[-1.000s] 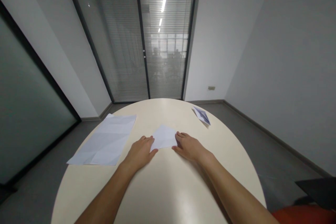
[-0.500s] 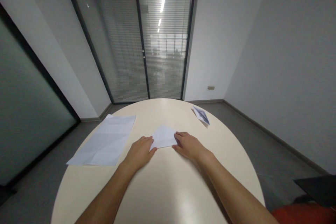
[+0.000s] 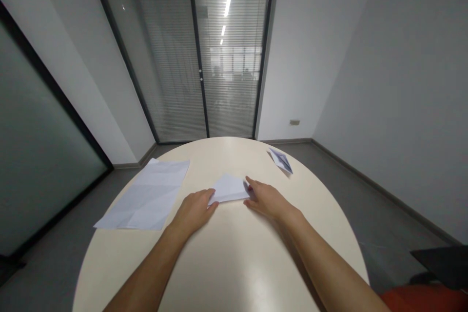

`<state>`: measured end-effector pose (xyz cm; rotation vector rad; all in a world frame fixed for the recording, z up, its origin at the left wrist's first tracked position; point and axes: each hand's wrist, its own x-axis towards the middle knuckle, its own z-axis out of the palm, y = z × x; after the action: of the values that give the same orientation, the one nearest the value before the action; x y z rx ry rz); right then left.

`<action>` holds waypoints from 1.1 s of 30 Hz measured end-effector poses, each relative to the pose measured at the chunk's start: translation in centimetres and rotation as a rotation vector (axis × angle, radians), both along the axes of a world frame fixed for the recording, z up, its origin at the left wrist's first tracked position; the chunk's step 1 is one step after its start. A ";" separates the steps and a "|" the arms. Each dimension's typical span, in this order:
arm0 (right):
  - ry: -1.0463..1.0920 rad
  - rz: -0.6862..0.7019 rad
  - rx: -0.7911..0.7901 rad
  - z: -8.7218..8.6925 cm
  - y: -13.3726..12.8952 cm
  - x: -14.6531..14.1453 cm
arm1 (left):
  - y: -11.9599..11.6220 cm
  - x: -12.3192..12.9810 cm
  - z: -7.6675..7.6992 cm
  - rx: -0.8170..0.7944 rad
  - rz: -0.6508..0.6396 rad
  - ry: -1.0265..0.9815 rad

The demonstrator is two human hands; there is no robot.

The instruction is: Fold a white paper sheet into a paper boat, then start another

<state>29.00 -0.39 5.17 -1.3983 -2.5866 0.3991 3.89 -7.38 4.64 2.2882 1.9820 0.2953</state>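
Note:
A folded sheet of white paper (image 3: 229, 188), peaked at its far side and straight along its near edge, is between my hands on the table. My left hand (image 3: 197, 210) grips its left corner, thumb at the near edge and fingers on top. At the right end, my right hand (image 3: 268, 199) has the paper between thumb and fingers, its index finger raised off the surface. The right corner looks slightly lifted, and the fingers partly hide it.
A creased white sheet (image 3: 149, 195) lies flat on the left of the round cream table (image 3: 226, 263). A small folded paper piece (image 3: 281, 161) rests near the far right edge. Beyond the table's right side are a black object (image 3: 442, 263) and something red (image 3: 424, 300).
My right hand has shifted slightly right and its index finger has lifted and spread. The paper's right end has risen a little. My left hand has stayed nearly in place.

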 end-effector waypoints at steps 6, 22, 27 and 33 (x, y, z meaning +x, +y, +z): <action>0.109 0.003 -0.009 0.0 0.5 0.6 | 0.0 -0.1 -0.2 0.018 0.020 -0.001; 0.440 -0.152 -0.060 -4.1 3.9 1.9 | 0.5 -0.5 0.0 0.003 0.160 0.007; 0.411 -0.197 -0.012 -4.1 3.8 1.3 | 1.2 -1.0 -1.2 0.069 0.169 -0.016; 0.388 -0.214 0.018 -4.5 3.9 1.0 | 1.6 -1.3 -2.2 0.136 0.182 -0.068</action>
<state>29.98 3.52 0.67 -1.4102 -2.1062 0.5502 2.64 -5.76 2.47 2.1420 2.2017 0.5320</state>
